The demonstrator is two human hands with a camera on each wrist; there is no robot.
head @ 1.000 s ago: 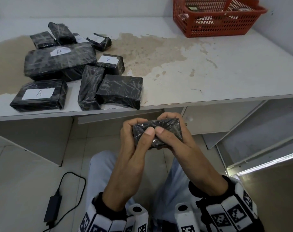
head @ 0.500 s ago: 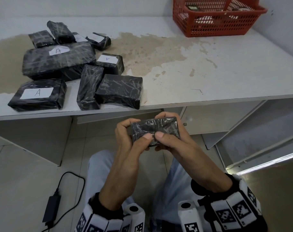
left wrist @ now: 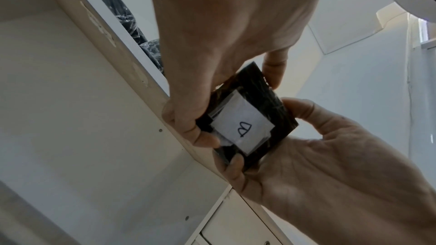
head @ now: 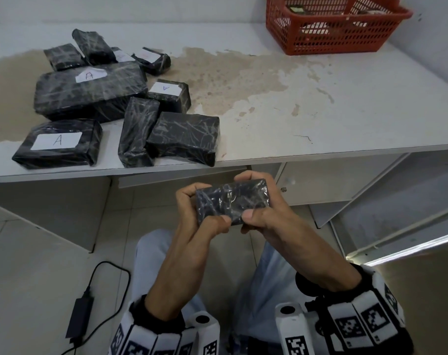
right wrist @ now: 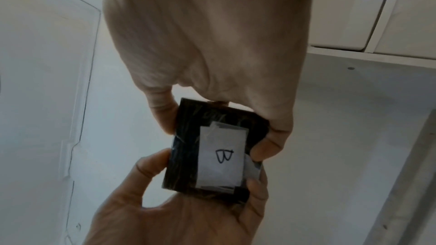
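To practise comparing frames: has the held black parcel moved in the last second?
No. The parcel stays just below the table edge; only the thumbs slid towards its near side.

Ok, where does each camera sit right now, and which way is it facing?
Head: on the head, facing forward and down over the table; shows left hand and right hand gripping the black packet.
Left wrist: below the left hand, facing up at the packet's underside; right hand shows too.
Right wrist: same underside from the other side; both hands show.
Shared: both wrist views see the B label, hidden from the head.
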